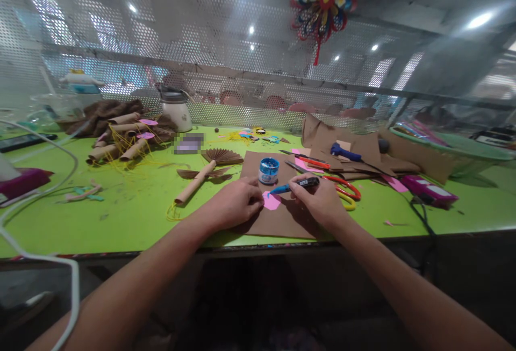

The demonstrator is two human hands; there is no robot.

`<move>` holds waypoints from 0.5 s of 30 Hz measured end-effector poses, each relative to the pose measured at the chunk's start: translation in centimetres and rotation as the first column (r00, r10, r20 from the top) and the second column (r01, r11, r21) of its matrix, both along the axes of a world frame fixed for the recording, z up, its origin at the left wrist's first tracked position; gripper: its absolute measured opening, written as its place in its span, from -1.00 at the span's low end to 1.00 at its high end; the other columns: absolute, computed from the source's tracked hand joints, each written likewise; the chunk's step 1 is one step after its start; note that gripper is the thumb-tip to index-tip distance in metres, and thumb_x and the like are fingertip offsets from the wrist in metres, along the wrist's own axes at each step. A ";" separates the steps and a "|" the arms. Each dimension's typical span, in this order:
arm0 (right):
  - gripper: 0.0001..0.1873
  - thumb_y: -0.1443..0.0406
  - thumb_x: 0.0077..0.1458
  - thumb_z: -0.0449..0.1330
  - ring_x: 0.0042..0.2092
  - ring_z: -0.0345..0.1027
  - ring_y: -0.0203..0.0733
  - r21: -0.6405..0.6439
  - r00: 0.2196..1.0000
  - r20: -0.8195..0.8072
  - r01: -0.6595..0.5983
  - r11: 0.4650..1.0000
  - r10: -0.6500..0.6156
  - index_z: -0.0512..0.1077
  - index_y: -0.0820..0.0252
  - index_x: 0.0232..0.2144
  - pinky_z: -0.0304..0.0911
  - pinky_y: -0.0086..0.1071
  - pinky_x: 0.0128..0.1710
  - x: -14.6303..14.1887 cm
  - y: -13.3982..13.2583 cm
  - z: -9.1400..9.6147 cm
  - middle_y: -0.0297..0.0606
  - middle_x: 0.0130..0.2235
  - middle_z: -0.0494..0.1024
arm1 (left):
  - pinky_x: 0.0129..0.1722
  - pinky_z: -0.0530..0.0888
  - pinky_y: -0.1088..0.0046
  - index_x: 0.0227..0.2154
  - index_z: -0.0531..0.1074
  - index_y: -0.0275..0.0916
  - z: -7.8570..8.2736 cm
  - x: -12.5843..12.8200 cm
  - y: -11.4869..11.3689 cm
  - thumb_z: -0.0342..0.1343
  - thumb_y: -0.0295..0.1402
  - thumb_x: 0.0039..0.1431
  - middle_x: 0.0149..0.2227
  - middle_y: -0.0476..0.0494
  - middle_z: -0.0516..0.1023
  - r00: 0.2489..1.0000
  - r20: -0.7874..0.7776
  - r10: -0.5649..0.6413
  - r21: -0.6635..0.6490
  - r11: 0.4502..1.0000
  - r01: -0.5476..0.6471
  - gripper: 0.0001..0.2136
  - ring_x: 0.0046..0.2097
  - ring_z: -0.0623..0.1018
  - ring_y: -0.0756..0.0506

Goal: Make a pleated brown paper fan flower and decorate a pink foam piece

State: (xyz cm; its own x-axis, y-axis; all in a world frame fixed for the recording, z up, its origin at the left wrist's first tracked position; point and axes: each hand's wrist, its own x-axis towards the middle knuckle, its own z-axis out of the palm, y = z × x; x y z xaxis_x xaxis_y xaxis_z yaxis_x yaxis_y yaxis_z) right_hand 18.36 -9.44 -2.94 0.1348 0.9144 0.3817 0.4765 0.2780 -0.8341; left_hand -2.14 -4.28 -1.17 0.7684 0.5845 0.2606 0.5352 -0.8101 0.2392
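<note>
My left hand (237, 203) lies on a brown sheet of paper (278, 222), its fingertips pressing down a small pink paper piece (272, 201). My right hand (318, 200) is closed round a black brush with a blue tip (296, 184), and the tip touches the pink piece. A small open pot of blue paint (269, 170) stands on the brown sheet just beyond both hands.
Red-handled scissors (342, 187) lie right of my right hand. Rolled brown paper tubes (121, 144), a pleated paper fan (221, 156), a white jar (176, 112), brown paper scraps (363, 152) and a white cable (40, 257) lie on the green table (121, 216). A perforated screen stands behind.
</note>
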 end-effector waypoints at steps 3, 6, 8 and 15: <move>-0.73 0.11 0.00 0.14 -0.53 0.28 -0.26 0.019 1.000 0.021 0.012 1.000 -0.012 0.43 0.23 -0.41 0.19 -0.40 -0.49 0.1 0.1 -0.2 -0.31 -0.56 0.45 | -0.31 0.33 0.50 -0.41 0.52 -0.24 -0.1 0.0 0.0 -0.03 -0.34 0.14 -0.35 -0.13 0.42 1.000 -0.004 -0.003 0.007 1.000 0.003 -0.78 -0.34 0.41 -0.03; -0.73 0.12 0.00 0.14 -0.54 0.24 -0.27 0.008 0.999 0.021 0.025 1.000 -0.025 0.42 0.23 -0.42 0.15 -0.41 -0.52 0.2 0.1 -0.3 -0.32 -0.57 0.43 | -0.31 0.32 0.50 -0.42 0.52 -0.24 -0.1 -0.1 0.0 -0.04 -0.33 0.15 -0.36 -0.13 0.42 1.000 -0.009 -0.004 0.016 1.000 0.004 -0.77 -0.33 0.41 -0.03; -0.73 0.12 0.00 0.14 -0.56 0.20 -0.29 -0.006 0.999 0.013 0.034 0.999 -0.034 0.41 0.23 -0.43 0.12 -0.42 -0.54 0.1 0.1 -0.3 -0.33 -0.58 0.40 | -0.31 0.32 0.50 -0.42 0.52 -0.24 0.0 -0.1 0.0 -0.04 -0.34 0.15 -0.36 -0.12 0.41 1.000 -0.008 -0.006 0.019 1.000 0.006 -0.77 -0.33 0.41 -0.03; -0.77 0.15 0.00 0.14 -0.58 0.14 -0.32 -0.027 0.999 -0.022 0.027 0.999 -0.028 0.38 0.22 -0.46 0.09 -0.43 -0.56 0.0 -0.4 -0.2 -0.38 -0.62 0.33 | -0.34 0.31 0.50 -0.44 0.51 -0.24 -0.1 0.0 -0.1 -0.05 -0.34 0.16 -0.38 -0.11 0.40 1.000 -0.010 -0.008 0.031 0.999 0.008 -0.77 -0.35 0.40 -0.03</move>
State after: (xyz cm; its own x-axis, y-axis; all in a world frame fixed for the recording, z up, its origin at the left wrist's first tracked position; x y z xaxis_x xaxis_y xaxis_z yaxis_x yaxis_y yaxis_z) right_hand 18.40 -9.86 -3.16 0.1682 0.9202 0.3534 0.4646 0.2422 -0.8518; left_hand -2.16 -4.37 -1.28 0.7755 0.5703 0.2708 0.5312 -0.8213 0.2082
